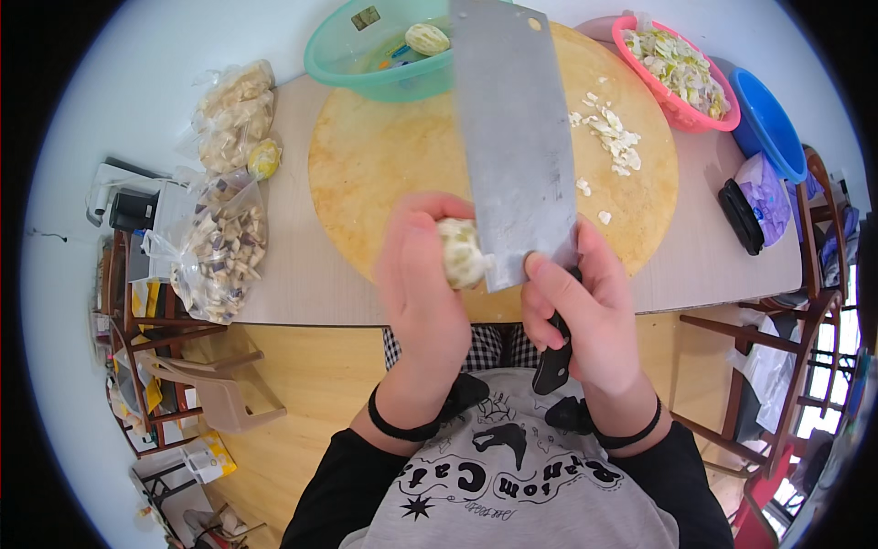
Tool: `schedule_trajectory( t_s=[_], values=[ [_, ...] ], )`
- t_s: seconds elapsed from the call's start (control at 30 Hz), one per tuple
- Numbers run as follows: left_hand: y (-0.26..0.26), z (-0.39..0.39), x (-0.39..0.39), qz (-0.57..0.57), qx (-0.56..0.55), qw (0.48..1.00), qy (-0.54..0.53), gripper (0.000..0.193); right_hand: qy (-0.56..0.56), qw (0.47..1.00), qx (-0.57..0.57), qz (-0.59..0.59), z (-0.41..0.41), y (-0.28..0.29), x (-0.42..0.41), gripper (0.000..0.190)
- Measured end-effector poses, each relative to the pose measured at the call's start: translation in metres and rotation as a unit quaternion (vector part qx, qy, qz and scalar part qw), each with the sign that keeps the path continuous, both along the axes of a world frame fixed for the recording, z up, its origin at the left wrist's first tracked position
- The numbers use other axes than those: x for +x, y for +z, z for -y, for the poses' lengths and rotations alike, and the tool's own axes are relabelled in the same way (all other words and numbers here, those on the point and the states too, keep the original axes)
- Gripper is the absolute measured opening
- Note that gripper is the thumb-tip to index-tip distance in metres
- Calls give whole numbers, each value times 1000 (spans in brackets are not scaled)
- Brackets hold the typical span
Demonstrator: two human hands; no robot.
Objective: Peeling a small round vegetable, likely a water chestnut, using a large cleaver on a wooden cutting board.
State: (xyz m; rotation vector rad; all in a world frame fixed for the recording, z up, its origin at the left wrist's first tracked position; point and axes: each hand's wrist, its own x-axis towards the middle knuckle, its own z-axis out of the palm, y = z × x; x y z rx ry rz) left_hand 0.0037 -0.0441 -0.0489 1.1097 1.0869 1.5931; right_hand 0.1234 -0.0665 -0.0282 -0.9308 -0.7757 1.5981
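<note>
My left hand (429, 274), somewhat blurred, holds a pale green, partly peeled round vegetable or fruit (461, 252). In my right hand (586, 309) is a metal cleaver (518, 137) with a black handle; my thumb lies on the lower part of the blade. The cleaver's lower corner touches or nearly touches the right side of the piece. Both hands are over the near edge of a round, yellowish cutting board (384, 165). White peel scraps (617, 141) are scattered on its right part. At its far edge a green translucent basin (384, 75) holds another peeled piece (427, 39).
A pink basket (686, 120) full of peelings and a blue basin (768, 123) stand at the far right, near a black case (741, 216) and a purple plastic bag (768, 195). Plastic bags of pale pieces (236, 117) and purple-skinned chunks (230, 254) lie on the left.
</note>
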Motion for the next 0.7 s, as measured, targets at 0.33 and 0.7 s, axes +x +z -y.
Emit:
schedule_trajectory(
  t_s=[0.33, 0.7],
  values=[
    [4, 3, 1, -107, 100, 989, 34, 33, 37, 997, -26, -66, 2, -5, 3, 28],
    [3, 8, -3, -216, 223, 950, 41, 27, -39, 997, 44, 52, -1, 2, -4, 42]
  ],
)
